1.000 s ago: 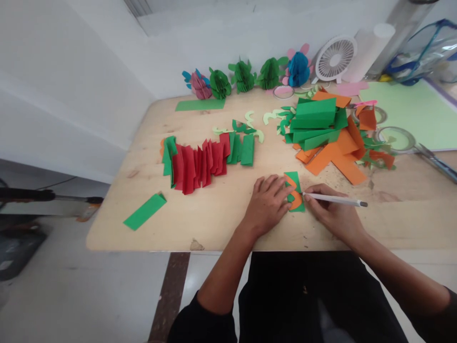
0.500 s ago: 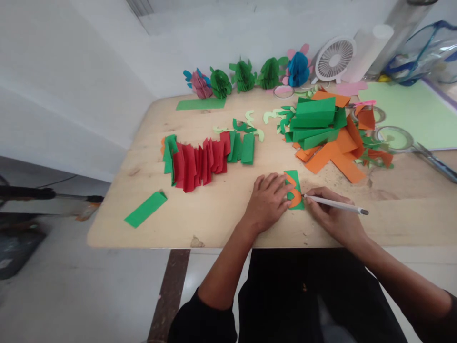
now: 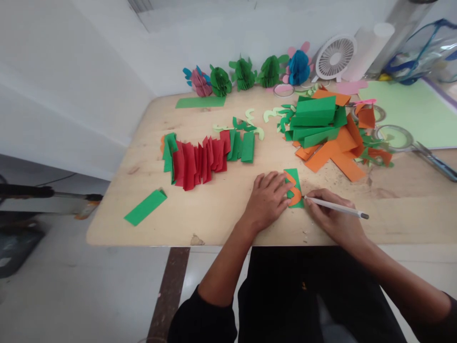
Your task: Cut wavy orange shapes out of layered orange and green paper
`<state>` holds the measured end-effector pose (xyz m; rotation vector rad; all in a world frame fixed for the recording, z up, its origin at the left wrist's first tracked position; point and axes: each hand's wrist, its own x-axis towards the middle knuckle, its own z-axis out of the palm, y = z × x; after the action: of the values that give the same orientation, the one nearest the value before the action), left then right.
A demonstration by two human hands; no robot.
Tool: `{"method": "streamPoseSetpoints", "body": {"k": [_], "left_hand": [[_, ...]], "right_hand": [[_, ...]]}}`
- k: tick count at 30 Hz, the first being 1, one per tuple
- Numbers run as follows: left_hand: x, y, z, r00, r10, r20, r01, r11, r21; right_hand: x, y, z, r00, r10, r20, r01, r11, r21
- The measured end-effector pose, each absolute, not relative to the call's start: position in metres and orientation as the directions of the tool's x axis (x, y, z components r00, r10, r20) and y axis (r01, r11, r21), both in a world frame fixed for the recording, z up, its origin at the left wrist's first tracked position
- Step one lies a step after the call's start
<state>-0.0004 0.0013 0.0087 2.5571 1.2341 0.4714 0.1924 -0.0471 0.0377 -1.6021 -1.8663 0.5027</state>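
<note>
My right hand point(image 3: 337, 219) has its fingers closed in a pinch round a white pen point(image 3: 339, 206), low on the barrel, with the dark end pointing away to the right. The pen's tip is at the right edge of an orange paper shape point(image 3: 296, 196), which lies on top of a green paper strip point(image 3: 294, 174). My left hand point(image 3: 264, 202) is spread palm down, fingers a little apart, their tips resting on the left side of the orange shape, so shape and strip sit between my two hands, towards the table's near edge.

Further out on the table point(image 3: 214, 214), a folded green strip point(image 3: 145, 207) lies by itself near the near left corner. Left of my left hand and farther in from the near edge stands a row of red folded papers point(image 3: 191, 164), with green folded papers point(image 3: 247, 147) at its right end. Beyond my right hand, a green stack point(image 3: 316, 114) rests on orange paper pieces point(image 3: 332, 155). Along the far edge stand a blue paper figure point(image 3: 299, 67) and a white fan point(image 3: 335, 58).
</note>
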Motion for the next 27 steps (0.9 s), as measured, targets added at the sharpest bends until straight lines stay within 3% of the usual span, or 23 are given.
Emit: {"method": "streamPoseSetpoints", "body": {"k": [13,18,27], "left_hand": [[0.0,0.002,0.011,0.586,0.792,0.171,0.707,-0.602,0.37],[-0.001,0.002,0.012,0.588,0.792,0.167,0.709,-0.604,0.364],[-0.001,0.002,0.01,0.592,0.789,0.162,0.711,-0.607,0.355]], "right_hand": [[0.191,-0.054,0.045,0.02,0.994,0.109,0.682,0.066,-0.729],[0.181,-0.056,0.043,-0.059,0.992,0.111,0.62,0.124,-0.775],[0.178,-0.055,0.039,-0.126,0.985,0.121,0.64,0.174,-0.749]]}}
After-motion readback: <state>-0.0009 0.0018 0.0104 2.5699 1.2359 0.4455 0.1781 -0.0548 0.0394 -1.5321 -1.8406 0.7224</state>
